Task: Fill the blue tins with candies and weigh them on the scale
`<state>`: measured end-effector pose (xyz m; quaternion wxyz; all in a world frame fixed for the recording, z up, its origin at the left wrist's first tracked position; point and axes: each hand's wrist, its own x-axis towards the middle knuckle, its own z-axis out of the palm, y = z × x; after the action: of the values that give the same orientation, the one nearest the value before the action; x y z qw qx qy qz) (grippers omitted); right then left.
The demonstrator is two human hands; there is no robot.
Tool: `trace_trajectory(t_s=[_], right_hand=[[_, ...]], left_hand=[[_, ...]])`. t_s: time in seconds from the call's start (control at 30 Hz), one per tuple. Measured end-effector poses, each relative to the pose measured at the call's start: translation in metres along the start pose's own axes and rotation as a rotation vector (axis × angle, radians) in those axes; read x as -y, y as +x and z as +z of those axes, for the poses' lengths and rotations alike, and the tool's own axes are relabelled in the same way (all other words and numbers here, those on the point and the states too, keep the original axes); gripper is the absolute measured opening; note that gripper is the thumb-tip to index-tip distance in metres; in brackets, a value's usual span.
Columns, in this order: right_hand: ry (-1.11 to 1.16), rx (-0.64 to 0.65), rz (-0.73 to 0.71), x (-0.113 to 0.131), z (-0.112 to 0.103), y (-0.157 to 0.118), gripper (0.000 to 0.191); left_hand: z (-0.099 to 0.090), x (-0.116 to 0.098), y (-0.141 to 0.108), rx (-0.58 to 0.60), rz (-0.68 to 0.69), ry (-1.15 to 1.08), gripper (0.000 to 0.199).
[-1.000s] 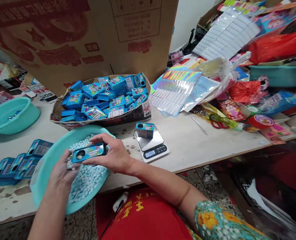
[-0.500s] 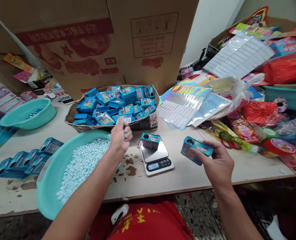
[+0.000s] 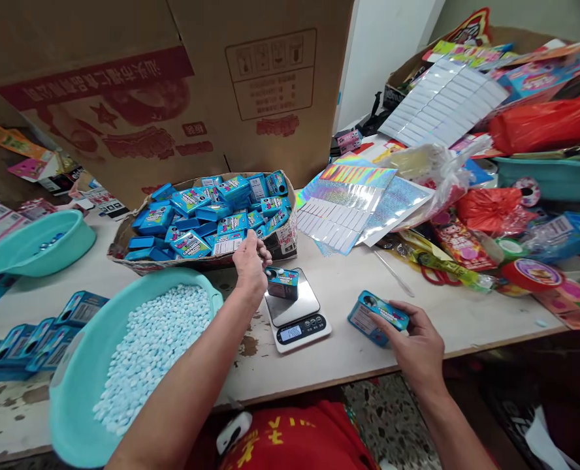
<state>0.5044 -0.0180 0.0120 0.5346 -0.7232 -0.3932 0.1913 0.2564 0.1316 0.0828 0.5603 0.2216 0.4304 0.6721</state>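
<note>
At the far left of the tabletop, I logged a small teal basin, with a row of blue boxes nearer the front edge. Next rightward came a large basin of pale blue pellets; behind it, a carton heaped with more boxes. The left hand extended past the large basin, its grip partly curled; I could not tell whether anything was in it.

Key relation: the scale box sat on the scale, just right of the left fingertips, its holed end toward them, long axis roughly left-right. Contact unresolved. Left hand was the nearer.

Farther right, the right hand had its grip closed around the held box, thumb on the near side, holed end pointing away from the palm toward the scale. I noted this box as well apart from the scale. Far right: heaped packaging.
</note>
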Motion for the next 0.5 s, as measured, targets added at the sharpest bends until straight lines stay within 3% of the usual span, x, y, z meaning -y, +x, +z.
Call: trace_trajectory(t_s=[0.17,0.3,0.4,0.5], right_hand=[[0.01,-0.002,-0.001,-0.004,-0.001,-0.004,0.055],[-0.027,-0.014,-0.023,-0.004,-0.001,-0.005,0.054],[-0.034,-0.02,-0.062,-0.006,-0.001,-0.005,0.051],[-0.011,-0.022,-0.075,-0.008,-0.001,-0.005,0.051]], left_hand=[[-0.002,0.001,0.003,0.0,-0.029,-0.036,0.047],[-0.015,-0.02,0.001,0.027,-0.068,-0.035,0.044],[-0.043,-0.05,-0.006,0.093,-0.02,0.049,0.039],[-0.093,-0.079,-0.011,0.078,0.045,0.259,0.035]])
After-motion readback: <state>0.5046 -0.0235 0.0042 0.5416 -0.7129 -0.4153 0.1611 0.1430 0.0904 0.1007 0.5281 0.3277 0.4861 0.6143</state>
